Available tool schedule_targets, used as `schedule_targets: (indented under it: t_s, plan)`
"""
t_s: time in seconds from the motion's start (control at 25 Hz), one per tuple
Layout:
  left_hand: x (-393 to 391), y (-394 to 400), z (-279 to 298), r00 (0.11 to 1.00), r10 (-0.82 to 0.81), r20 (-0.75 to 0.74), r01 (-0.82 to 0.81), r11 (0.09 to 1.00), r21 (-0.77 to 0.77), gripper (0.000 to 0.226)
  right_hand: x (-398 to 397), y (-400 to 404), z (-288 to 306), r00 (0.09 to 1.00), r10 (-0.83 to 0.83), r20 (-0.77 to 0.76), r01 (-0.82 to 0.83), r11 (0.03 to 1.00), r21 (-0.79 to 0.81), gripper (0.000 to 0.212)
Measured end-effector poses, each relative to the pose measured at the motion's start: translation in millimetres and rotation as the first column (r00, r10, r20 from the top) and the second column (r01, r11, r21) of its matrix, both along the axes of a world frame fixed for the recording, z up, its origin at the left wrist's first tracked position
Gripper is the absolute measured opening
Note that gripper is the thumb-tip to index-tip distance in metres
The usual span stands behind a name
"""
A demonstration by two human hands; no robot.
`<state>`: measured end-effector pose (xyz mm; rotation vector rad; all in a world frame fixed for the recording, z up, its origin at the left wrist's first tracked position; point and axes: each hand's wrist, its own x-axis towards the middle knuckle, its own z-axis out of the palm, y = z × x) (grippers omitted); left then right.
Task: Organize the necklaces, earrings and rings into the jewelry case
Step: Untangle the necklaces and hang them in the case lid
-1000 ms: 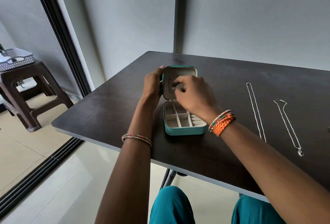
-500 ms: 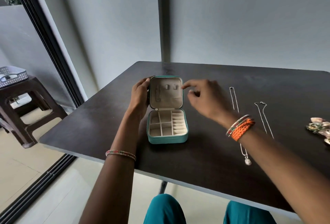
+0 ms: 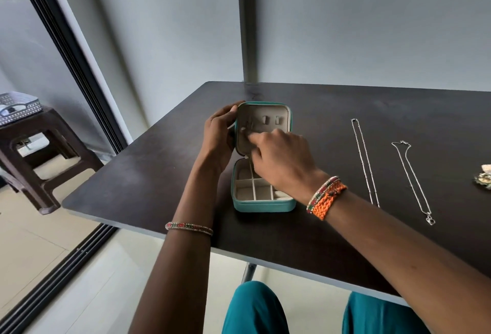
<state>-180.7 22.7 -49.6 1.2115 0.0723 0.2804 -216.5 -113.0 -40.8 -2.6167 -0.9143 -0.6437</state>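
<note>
A teal jewelry case [image 3: 263, 206] stands open on the dark table [image 3: 148, 182], its beige lid [image 3: 268, 113] upright. My left hand [image 3: 218, 139] grips the lid's left edge. My right hand [image 3: 281, 158] reaches over the compartments, curled fingertips pinching at a thin chain [image 3: 248, 126] that hangs inside the lid; the contact is blurred. Two silver necklaces lie stretched out to the right: a beaded one [image 3: 364, 160] and a finer one with a pendant [image 3: 412, 180]. A small heap of earrings [image 3: 485, 180] shows at the right edge.
The table's near edge runs just in front of my knees. A brown plastic stool [image 3: 39, 152] with a patterned tray [image 3: 18, 106] stands left beyond a sliding-door track. A grey wall rises behind the table.
My right hand, drawn back to the right of the lid half a second ago, has returned to the lid's inside. My left hand has stayed on the lid.
</note>
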Motion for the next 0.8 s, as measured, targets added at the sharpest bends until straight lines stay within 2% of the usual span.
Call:
schedule_targets:
  t_s: [0.12, 0.24, 0.44, 0.64, 0.8]
  plan:
    - [-3, -1, 3, 1.0, -0.006, 0.016, 0.006, 1.0, -0.009, 0.024, -1, -1, 0, 0.999, -0.01, 0.044, 0.007, 0.998, 0.064, 0.032]
    - [-6, -3, 5, 1.0, 0.002, 0.029, -0.001, 1.0, -0.03, 0.024, -1, 3, -5, 0.997, -0.068, -0.024, 0.069, 0.997, 0.023, 0.022]
    - [-7, -3, 3, 1.0, -0.013, 0.021, 0.013, 1.0, -0.016, 0.023, -3, 1, -12, 0.994, -0.036, -0.107, 0.039, 0.999, 0.017, 0.025]
    - [-7, -2, 4, 1.0, -0.017, 0.023, 0.018, 0.999, -0.038, 0.024, 0, -2, -5, 0.999, -0.043, 0.001, 0.042, 0.993, 0.109, 0.032]
    - [-6, -3, 3, 1.0, -0.013, 0.015, 0.014, 0.999, -0.039, 0.023, 1, 2, -9, 0.996, -0.064, -0.065, 0.065, 0.998, 0.01, 0.025]
